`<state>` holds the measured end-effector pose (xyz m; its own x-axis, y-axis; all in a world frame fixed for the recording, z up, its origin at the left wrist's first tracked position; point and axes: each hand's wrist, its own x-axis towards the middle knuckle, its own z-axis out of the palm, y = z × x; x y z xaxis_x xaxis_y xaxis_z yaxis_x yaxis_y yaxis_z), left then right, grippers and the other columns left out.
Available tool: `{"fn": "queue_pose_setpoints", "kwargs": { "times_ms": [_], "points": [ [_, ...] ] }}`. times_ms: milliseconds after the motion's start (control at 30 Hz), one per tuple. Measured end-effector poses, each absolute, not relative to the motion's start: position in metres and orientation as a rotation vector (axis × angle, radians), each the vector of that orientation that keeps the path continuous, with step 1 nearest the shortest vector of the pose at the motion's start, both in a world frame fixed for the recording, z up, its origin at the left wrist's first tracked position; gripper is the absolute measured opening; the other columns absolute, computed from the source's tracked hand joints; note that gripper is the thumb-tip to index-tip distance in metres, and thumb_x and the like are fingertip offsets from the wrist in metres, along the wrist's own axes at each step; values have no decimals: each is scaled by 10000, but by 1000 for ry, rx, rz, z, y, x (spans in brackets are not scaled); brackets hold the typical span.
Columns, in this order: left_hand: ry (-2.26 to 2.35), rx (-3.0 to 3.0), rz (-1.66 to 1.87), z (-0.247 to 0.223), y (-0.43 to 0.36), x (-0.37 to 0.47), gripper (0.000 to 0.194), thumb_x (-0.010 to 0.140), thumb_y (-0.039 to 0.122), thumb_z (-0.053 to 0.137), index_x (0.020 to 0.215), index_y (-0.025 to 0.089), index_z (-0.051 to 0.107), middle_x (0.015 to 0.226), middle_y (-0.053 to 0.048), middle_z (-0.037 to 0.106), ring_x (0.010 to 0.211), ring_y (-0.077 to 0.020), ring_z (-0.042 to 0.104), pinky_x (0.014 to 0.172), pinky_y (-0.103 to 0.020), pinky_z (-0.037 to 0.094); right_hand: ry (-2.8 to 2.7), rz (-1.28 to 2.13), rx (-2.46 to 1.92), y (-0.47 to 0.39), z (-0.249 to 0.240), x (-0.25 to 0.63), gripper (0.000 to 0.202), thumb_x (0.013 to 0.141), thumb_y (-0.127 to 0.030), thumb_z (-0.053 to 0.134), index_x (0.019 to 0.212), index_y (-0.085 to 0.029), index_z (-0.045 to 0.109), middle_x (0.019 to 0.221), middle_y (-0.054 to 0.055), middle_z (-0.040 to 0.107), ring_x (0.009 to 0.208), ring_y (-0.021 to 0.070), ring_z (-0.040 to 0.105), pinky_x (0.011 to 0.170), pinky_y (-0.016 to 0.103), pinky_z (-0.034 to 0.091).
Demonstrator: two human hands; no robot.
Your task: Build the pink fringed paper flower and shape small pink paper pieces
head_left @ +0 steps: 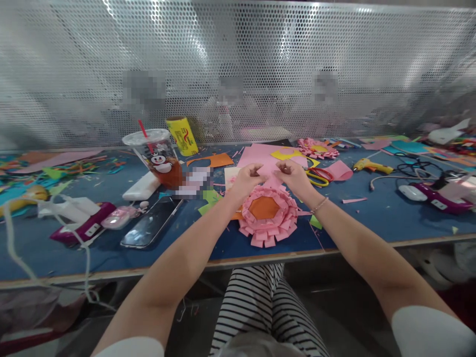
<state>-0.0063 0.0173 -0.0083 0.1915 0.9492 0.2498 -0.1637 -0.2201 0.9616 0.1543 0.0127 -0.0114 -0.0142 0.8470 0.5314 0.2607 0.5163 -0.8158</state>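
Observation:
A layered pink paper flower [268,236] with an orange centre lies near the table's front edge, its outer fringe cut into tabs. Just beyond its far rim, my left hand [250,179] and my right hand [293,177] face each other with fingertips pinched. Between them is a small piece of pink paper [270,174], one side in each hand. Its outline blends into the larger pink sheet [255,152] behind it. Scissors [320,177] with yellow and red handles lie right of my right hand.
At left stand a drink cup [158,161] with a straw and a yellow roll [183,136]; a phone [150,223] lies nearer. A second pink flower [318,148] lies at the back. A yellow glue gun [372,166] is at right. Perforated metal [260,59] walls the far edge.

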Motion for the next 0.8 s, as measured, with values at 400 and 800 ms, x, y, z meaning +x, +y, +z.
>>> {"fn": "queue_pose_setpoints", "kwargs": {
  "times_ms": [400,800],
  "points": [
    [669,977,1278,1,10,-6,249,507,220,755,651,133,571,664,-11,608,602,-94,571,664,-260,484,-1495,743,-912,10,-13,151,189,699,-284,574,868,-201,561,868,32,597,750,152,565,582,264,506],
    [687,981,1296,1,9,-7,198,562,234,724,682,127,609,638,-4,604,588,-86,567,619,-230,465,-1689,357,-929,3,-9,150,242,757,-218,533,989,-191,599,965,68,634,791,172,605,714,327,519]
  ]
}}
